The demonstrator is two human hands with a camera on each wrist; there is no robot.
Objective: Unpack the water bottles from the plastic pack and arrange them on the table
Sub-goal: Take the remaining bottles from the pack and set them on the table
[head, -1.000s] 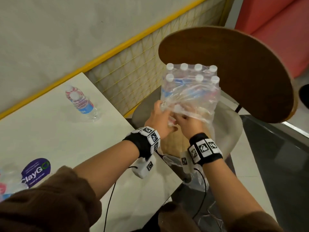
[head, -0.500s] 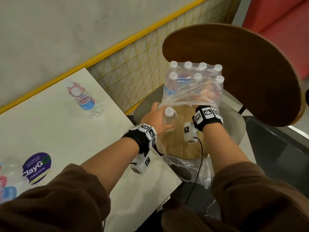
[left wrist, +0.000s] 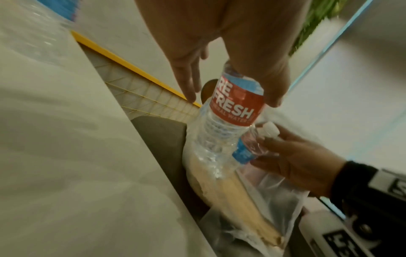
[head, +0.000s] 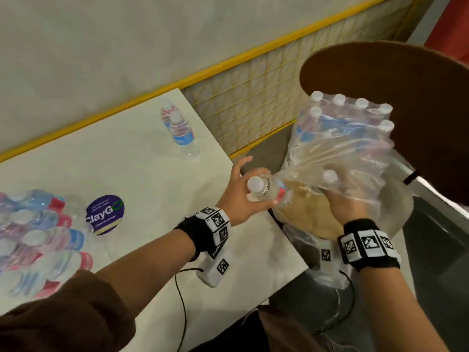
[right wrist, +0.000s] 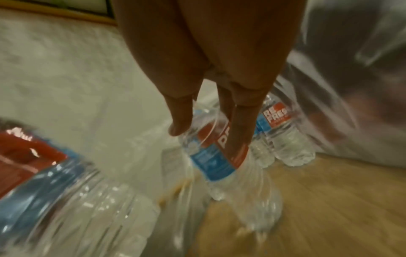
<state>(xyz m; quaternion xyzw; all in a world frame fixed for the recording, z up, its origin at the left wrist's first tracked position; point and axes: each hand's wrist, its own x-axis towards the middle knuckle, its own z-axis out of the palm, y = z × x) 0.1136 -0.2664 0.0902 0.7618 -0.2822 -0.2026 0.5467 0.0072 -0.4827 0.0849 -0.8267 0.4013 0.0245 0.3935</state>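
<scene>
The clear plastic pack (head: 340, 146) with several white-capped water bottles stands on a chair seat (head: 317, 219) right of the white table (head: 132, 174). My left hand (head: 241, 196) grips one bottle (head: 272, 193) near its neck at the pack's torn opening; its red label (left wrist: 236, 102) shows in the left wrist view. My right hand (head: 347, 199) is inside the loose plastic, with thumb and fingers curled round a second bottle (right wrist: 215, 151) whose cap (head: 330, 176) points up. Two bottles (head: 181, 133) stand on the table's far side.
Several more bottles (head: 33, 237) lie grouped at the table's left edge beside a purple round sticker (head: 104, 214). The chair's brown wooden back (head: 406, 97) rises behind the pack. A yellow mesh rail (head: 253, 97) runs along the wall.
My left hand has drawn its bottle out of the pack's opening toward the table. My right hand, deep in the pack before, has come back gripping a second bottle. The view swung left.
</scene>
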